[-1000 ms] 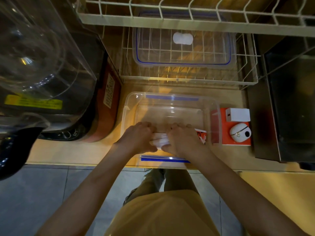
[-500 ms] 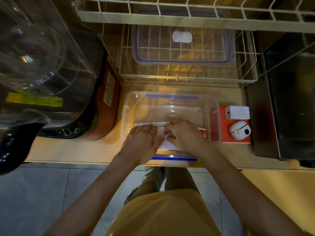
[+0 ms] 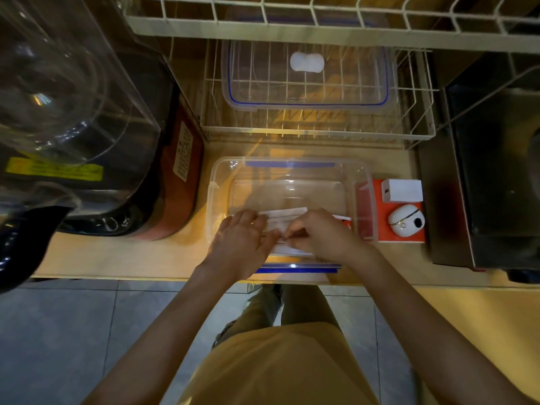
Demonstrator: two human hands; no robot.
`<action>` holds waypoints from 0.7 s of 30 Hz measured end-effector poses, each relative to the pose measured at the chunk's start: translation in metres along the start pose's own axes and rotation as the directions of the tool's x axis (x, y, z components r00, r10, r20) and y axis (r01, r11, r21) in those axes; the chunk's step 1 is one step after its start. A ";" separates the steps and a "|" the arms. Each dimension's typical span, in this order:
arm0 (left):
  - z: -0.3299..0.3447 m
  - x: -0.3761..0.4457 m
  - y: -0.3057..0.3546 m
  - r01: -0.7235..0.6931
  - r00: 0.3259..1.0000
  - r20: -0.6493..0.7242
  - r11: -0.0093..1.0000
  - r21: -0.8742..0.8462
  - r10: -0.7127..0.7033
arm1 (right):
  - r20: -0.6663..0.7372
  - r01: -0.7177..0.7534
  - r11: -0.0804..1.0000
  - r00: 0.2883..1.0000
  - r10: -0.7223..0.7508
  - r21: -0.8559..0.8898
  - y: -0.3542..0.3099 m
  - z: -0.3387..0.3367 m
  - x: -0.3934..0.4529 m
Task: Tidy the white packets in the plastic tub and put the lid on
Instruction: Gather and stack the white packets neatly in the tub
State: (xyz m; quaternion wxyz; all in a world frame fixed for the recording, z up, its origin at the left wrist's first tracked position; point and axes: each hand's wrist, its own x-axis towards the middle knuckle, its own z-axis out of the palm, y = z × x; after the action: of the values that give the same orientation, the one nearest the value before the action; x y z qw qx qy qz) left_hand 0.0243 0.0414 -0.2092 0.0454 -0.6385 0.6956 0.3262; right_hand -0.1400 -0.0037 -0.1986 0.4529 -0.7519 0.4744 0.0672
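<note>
A clear plastic tub (image 3: 222, 171) with blue clips stands open on the wooden counter. White packets (image 3: 285, 215) lie flat against its near wall. My left hand (image 3: 242, 244) rests on their left part, fingers spread. My right hand (image 3: 321, 235) is curled over their right part, fingertips pinching a packet edge. Both hands hide most of the packets. The tub's clear lid (image 3: 309, 77), blue-rimmed with a white knob, lies in the wire rack behind the tub.
A white wire dish rack (image 3: 420, 124) fills the back of the counter. A large dark appliance with a clear dome (image 3: 73, 97) stands to the left. An orange box (image 3: 380, 223) carrying a white cube and a white mouse-shaped item sits right of the tub, next to a dark metal appliance (image 3: 496, 171).
Both hands were bunched tight over the packets one second ago. My left hand has since opened flat, and the packets now lie spread along the tub's near wall.
</note>
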 end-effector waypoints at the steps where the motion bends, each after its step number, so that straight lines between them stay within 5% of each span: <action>1: -0.001 0.001 0.000 0.005 1.000 0.002 1.000 -0.026 -0.005 | -0.041 -0.006 0.999 0.999 0.007 0.044 0.002 -0.002 -0.002; 8: -0.009 0.026 0.004 -0.046 0.998 0.028 0.998 -0.049 0.048 | -0.315 -0.151 0.973 0.928 0.200 0.172 0.015 -0.016 -0.016; 15: -0.009 0.046 0.007 -0.115 0.991 0.047 0.982 -0.149 0.123 | -0.318 -0.200 0.972 0.920 0.231 0.127 0.013 -0.010 -0.014; 21: -0.014 0.044 0.003 -0.131 0.951 0.252 0.972 -0.198 0.179 | -0.288 -0.245 0.966 0.922 0.259 0.083 0.018 -0.008 -0.017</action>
State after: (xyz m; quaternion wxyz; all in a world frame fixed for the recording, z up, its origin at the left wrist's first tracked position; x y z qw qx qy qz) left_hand 0.0184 -0.0036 -0.2177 0.0559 -0.5331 0.6992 0.4731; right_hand -0.1658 -0.0008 -0.1963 0.3813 -0.6757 0.6309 0.0007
